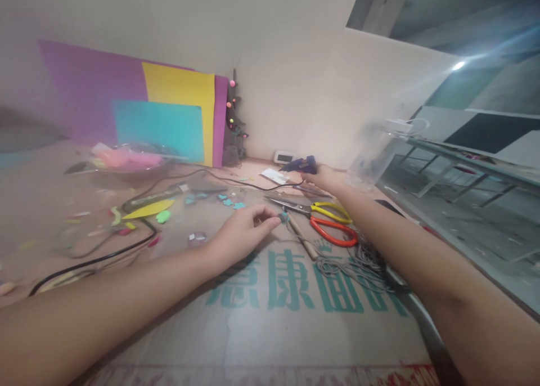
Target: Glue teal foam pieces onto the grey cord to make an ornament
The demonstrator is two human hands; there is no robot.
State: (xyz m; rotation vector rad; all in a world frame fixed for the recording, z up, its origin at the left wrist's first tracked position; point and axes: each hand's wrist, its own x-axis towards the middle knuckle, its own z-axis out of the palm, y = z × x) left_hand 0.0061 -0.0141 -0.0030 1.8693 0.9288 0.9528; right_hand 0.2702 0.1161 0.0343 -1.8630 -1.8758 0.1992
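Observation:
My left hand is over the middle of the table, thumb and forefinger pinched on a small teal foam piece; its exact shape is blurred. My right hand reaches to the back of the table, fingers closed at the handle of a dark blue glue gun whose nozzle points left. Just right of my left fingertips lies a wooden stick. Scissors with one yellow and one red handle rest behind it, blades toward the left. Several teal foam flowers lie beyond my left hand.
Grey cord is heaped by my right forearm. A black cable snakes across the left side, near a yellow leaf shape and a green piece. Coloured sheets lean on the wall. A clear plastic container stands back right.

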